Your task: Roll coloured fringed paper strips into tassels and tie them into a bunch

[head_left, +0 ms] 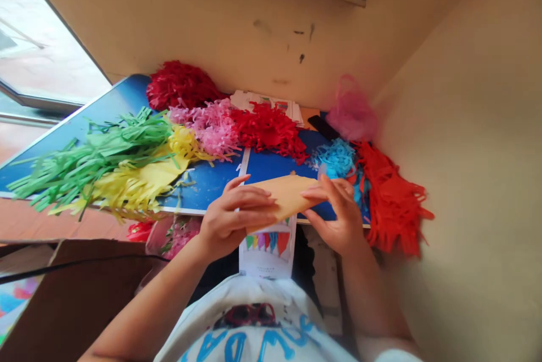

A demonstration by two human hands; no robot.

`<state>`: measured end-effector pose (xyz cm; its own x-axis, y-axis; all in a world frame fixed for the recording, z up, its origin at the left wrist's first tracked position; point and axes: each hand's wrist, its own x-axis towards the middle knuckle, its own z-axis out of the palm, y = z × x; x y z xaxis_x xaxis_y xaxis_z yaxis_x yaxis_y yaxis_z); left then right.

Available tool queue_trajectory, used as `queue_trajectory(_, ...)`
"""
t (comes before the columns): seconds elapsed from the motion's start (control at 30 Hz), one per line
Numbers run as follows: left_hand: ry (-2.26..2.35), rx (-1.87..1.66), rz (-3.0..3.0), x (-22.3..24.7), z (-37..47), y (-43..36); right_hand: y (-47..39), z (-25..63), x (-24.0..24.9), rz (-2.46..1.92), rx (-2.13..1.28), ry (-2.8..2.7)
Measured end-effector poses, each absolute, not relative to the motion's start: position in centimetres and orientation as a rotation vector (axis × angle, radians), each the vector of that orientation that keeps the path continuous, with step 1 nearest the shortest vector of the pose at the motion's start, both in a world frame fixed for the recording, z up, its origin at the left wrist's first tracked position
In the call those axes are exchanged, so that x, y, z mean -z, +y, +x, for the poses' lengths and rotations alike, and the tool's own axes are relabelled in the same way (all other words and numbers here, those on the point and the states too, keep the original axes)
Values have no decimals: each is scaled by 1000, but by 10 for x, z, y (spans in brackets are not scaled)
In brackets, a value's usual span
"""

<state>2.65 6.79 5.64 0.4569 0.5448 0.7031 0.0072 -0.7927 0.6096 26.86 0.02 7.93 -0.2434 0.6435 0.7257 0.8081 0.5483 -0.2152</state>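
- Tan paper [290, 192]: above the blue table's [215, 178] near edge.
- Left hand [231, 215]: fingers nearly together, gripping one end.
- Right hand [342, 215]: fingers half-curled, holding the other end.
- Green fringe [122, 142]: on the table's left side.

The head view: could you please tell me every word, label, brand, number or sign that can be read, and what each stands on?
No word can be read for certain.
White shirt: large blue letters, distorted and cut off, no sure word.
White card with flag picture: small print, too blurred.
White papers at the back: any print too small.
Orange paper: no text visible.
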Motion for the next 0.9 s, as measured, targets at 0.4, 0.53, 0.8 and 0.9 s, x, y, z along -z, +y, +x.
queue_trajectory(0.4,390,-1328,2236,-24,5,34,-24,268,-52,-1081,375,-1777)
queue_trajectory(0.53,365,-1286,2245,-17,4,29,-35,270,-41,-1076,393,-1742)
queue_trajectory(0.8,344,-1306,2224,-9,5,26,-41,273,-33,-1118,389,-1697)
queue_trajectory(0.9,347,-1307,2232,-8,5,25,-43,272,-36,-1147,382,-1702)
